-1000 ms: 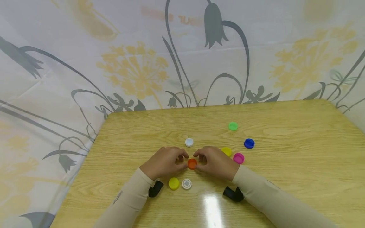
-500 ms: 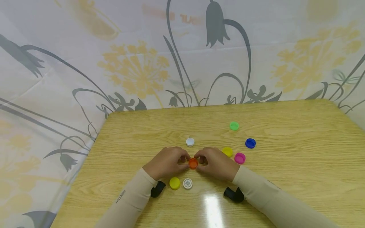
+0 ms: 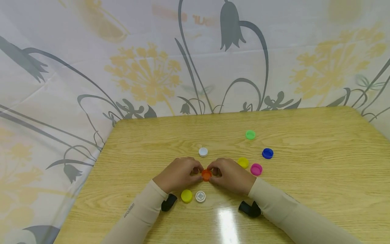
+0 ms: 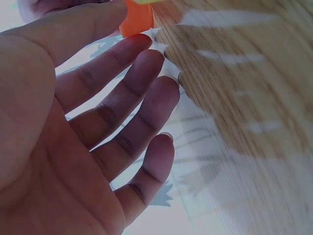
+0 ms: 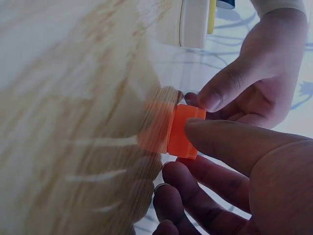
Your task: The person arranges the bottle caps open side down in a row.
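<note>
An orange bottle cap [image 3: 206, 175] lies on the wooden table with its hollow side up, between the two hands. My left hand [image 3: 179, 174] pinches it from the left, thumb at the near side and index finger at the far side. From the right, my right hand [image 3: 232, 174] pinches the same cap in mirror fashion. In the right wrist view the cap [image 5: 183, 131] stands against the table, with the right thumb on its side and the left thumb at its other edge. The left wrist view shows only part of the cap [image 4: 137, 20], past the thumb; the other left fingers are spread and bent.
Near the left wrist lie a yellow cap [image 3: 186, 196] and a white patterned cap [image 3: 200, 196]. A white cap [image 3: 203, 152] sits beyond the hands. Right of them are yellow [image 3: 243, 162], pink [image 3: 256, 169], blue [image 3: 267, 153] and green [image 3: 250, 135] caps. A flowered curtain [image 3: 146, 67] hangs behind the table.
The left hand has come slightly closer to the orange cap since a second ago, and the whole head view has shifted a little. Over the last half second the hands stay in place.
</note>
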A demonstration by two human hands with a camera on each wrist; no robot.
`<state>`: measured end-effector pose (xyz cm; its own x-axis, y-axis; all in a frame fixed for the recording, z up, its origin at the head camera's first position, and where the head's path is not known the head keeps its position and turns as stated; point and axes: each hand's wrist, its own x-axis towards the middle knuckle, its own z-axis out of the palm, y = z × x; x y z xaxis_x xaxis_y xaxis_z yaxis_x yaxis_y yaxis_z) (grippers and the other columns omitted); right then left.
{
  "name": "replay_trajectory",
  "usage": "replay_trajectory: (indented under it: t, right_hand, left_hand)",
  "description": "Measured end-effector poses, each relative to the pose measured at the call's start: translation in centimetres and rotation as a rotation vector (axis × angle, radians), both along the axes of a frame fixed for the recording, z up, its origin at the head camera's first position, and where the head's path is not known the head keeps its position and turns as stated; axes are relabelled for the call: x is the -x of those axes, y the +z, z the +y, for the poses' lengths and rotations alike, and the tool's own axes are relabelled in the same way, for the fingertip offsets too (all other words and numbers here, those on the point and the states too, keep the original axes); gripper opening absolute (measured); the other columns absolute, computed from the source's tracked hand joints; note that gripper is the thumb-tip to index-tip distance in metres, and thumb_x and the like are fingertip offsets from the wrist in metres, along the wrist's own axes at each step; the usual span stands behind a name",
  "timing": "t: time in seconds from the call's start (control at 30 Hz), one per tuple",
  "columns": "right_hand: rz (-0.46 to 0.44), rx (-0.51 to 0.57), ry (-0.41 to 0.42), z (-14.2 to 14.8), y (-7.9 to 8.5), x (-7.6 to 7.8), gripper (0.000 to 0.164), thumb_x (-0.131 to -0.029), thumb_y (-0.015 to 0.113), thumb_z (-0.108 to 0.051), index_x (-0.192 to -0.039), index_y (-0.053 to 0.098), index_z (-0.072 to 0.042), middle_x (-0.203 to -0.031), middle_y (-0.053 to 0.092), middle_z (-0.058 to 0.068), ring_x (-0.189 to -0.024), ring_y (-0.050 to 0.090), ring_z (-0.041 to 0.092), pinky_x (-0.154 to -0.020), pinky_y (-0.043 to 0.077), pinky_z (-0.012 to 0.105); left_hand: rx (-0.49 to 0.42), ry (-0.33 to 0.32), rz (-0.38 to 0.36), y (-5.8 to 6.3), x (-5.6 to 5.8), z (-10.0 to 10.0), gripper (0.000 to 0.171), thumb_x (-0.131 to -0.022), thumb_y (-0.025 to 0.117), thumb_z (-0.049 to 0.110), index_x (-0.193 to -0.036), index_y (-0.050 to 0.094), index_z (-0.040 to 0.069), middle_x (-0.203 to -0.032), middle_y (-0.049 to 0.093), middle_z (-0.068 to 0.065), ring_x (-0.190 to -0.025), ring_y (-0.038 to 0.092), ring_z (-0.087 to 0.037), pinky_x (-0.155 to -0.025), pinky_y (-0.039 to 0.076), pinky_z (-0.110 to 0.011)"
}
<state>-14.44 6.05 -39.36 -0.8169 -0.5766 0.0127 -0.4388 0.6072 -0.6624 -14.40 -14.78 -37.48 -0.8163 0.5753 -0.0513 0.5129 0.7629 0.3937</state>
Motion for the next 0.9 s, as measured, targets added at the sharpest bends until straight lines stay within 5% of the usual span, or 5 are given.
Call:
replay_trajectory:
  t: [0.47,0.9]
  right_hand:
    - [-0.006,0.040,0.011,0.19,0.13,0.06,0.020,-0.091,0.073,-0.014,-0.108,0.072,-0.003,-0.084,0.067,-0.004,-0.074,0.056,0.006,-0.069,0.049,0.021]
    - [0.036,0.097,-0.020,0.28,0.78,0.01,0.023,-0.093,0.071,-0.015,-0.114,0.072,-0.006,-0.093,0.072,-0.003,-0.082,0.062,0.005,-0.075,0.053,0.022]
  left_hand:
    - [-0.028,-0.004,-0.060,0.10,0.09,-0.24,0.017,-0.095,0.070,0.026,-0.106,0.075,0.015,-0.090,0.070,0.006,-0.077,0.059,-0.005,-0.072,0.049,-0.022]
    - [-0.131,0.056,-0.142,0.92,0.36,-0.82,0.019,-0.097,0.067,0.024,-0.113,0.072,0.014,-0.093,0.070,0.008,-0.083,0.063,-0.005,-0.075,0.053,-0.024]
